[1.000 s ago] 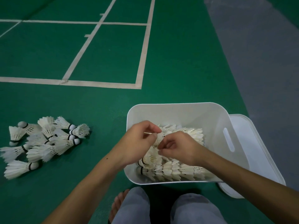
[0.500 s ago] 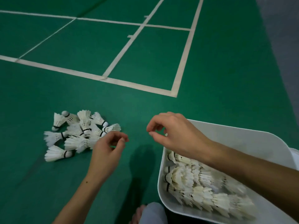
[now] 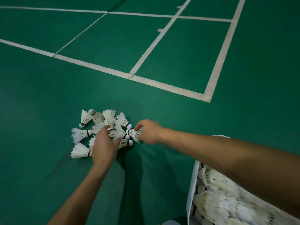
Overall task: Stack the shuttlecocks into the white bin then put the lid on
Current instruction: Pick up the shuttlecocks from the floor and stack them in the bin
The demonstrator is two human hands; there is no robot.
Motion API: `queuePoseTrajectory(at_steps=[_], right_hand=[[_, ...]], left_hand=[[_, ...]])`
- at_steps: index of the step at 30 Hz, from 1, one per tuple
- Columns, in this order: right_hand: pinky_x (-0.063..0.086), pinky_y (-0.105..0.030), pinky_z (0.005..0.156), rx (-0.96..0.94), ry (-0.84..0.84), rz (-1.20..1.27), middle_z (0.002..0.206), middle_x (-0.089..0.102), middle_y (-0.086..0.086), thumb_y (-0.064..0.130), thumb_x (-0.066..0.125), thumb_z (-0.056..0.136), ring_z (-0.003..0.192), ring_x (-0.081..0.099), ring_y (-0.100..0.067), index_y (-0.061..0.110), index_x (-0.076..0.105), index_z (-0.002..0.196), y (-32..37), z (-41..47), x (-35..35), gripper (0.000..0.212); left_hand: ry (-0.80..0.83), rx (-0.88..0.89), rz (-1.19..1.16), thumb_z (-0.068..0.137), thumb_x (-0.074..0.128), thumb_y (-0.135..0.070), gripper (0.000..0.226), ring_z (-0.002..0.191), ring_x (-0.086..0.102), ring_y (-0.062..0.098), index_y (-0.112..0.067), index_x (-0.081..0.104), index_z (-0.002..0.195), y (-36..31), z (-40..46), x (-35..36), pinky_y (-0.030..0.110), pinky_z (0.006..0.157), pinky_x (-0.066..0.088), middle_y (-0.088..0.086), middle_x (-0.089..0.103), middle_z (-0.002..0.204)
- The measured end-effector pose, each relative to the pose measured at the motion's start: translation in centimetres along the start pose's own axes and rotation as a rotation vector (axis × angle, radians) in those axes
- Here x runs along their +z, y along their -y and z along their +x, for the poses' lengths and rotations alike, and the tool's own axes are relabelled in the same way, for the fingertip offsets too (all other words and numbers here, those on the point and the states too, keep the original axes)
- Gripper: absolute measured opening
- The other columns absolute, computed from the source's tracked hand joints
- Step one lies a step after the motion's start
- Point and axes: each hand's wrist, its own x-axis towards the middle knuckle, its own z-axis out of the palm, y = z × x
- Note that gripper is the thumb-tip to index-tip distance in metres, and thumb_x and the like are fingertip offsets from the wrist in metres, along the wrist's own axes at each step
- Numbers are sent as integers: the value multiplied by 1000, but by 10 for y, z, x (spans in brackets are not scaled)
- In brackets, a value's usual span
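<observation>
The right hand (image 3: 148,131) pinches one shuttlecock (image 3: 133,133) at the pile (image 3: 97,127) on the floor (image 3: 48,95). The left hand (image 3: 103,146) lies spread over the pile, seemingly holding nothing. The white bin (image 3: 190,189), lower right, holds stacked shuttlecocks.

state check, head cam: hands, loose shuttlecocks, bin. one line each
left hand: fingers spread, resting on the pile, no clear grip
right hand: pinching one shuttlecock at the pile's edge
shuttlecock pile: loose on the green floor
white bin: lid off, rows of shuttlecocks inside
lid: not in view
</observation>
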Motion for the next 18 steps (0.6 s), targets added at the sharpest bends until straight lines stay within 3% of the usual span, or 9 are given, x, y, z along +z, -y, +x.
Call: queuePoseTrajectory(at_steps=[4,7,9,12,14,18], right_hand=[[45,-30,82,60,72,150,136,65,-15,3,62,99,98,56,-22,11,65,136,6,22,16,38],[52,-38,77,122,90,217,127,68,-18,8,61,101,91,57,-23,3,65,130,4,29,17,29],[55,-40,75,142,73,223,121,68,-19,12,61,101,89,58,-25,3,64,128,-1,30,15,28],[50,-35,65,157,45,196,116,69,-20,18,64,99,82,58,-26,3,65,127,-9,24,7,31],[50,-35,65,164,36,192,115,70,-20,19,64,99,80,58,-26,2,66,125,-12,16,1,32],[46,-34,65,146,0,199,109,74,-16,24,70,94,72,54,-25,3,71,120,-12,-10,-10,33]], left_hand=[[49,-29,79,88,81,-37,69,111,66,33,-20,48,146,-9,20,7,51,89,57,9,59,138],[128,-88,79,85,85,-37,59,97,69,36,-16,59,134,-4,30,13,50,88,60,15,53,131],[147,-126,-9,83,87,-33,42,82,70,34,-15,66,114,-2,30,13,49,73,65,13,52,123],[176,-148,-132,85,87,-23,26,62,74,30,-10,65,92,0,20,13,46,55,65,9,70,97],[183,-144,-182,86,86,-18,23,60,75,27,-4,69,92,2,13,12,46,56,65,11,74,88],[169,-114,-227,85,86,-10,20,64,75,27,-7,68,94,-1,-6,5,38,57,65,14,73,94]])
